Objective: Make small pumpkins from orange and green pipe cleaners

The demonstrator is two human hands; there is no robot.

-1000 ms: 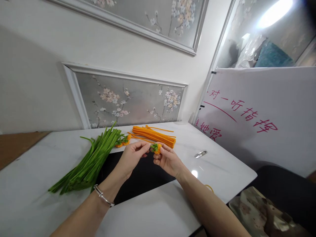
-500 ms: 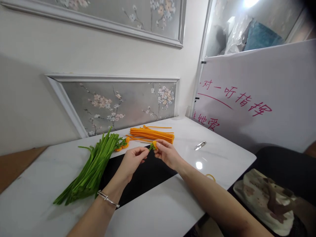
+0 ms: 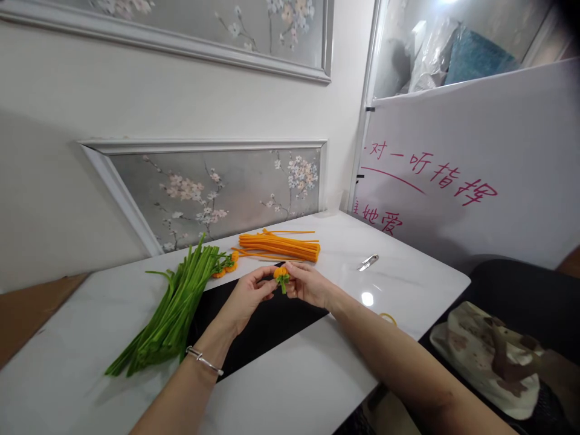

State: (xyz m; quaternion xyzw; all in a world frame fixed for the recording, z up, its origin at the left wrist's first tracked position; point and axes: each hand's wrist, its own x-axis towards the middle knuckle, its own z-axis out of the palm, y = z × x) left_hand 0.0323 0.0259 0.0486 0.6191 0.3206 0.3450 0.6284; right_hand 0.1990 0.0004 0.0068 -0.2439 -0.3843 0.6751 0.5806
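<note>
A small orange pipe-cleaner pumpkin with a green stem and leaves (image 3: 281, 275) is held between my two hands above a black mat (image 3: 254, 326). My left hand (image 3: 252, 291) pinches it from the left side. My right hand (image 3: 310, 283) grips its right side with thumb and fingers. The green stem points down toward me. Just beyond lies a bundle of orange pipe cleaners (image 3: 278, 248). Left of the mat rests a thick bundle of green pipe cleaners (image 3: 167, 314), with several finished orange-and-green pieces (image 3: 226, 266) at its far end.
Small thread snips (image 3: 367, 262) lie on the white table (image 3: 417, 284) to the right. A yellow ring-shaped item (image 3: 388, 318) shows beside my right forearm. Brown cardboard (image 3: 36, 308) is at the left edge. A patterned bag (image 3: 489, 362) sits on a dark chair at right.
The orange-and-green piece has been turned so its stem points downward. My left fingers have moved from the stem's end up to the orange part.
</note>
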